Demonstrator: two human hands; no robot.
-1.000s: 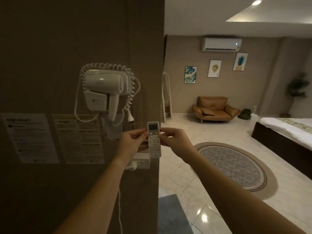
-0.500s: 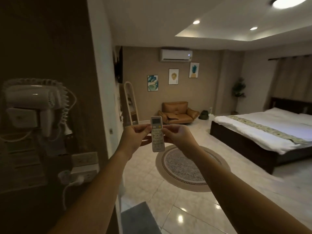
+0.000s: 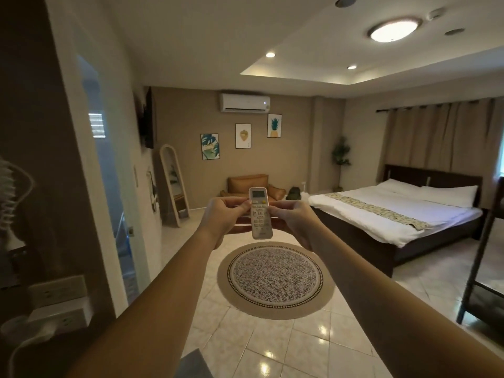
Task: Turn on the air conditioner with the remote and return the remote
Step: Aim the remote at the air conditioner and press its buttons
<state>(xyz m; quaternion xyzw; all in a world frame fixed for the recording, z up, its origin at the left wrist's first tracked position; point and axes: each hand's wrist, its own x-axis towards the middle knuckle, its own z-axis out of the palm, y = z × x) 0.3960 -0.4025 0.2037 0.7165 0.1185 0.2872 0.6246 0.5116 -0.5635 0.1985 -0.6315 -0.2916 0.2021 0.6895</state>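
Remote control, white plastic with a small grey screen (image 3: 260,212), sits upright below the white wall-mounted air conditioner (image 3: 245,103), pinched at its sides by the left hand (image 3: 224,218) and right hand (image 3: 293,217), both closed on it. Aim its top at the unit and press power firmly. Since the previous frame, the view has swung rightward off the dark panel, revealing more of the room.
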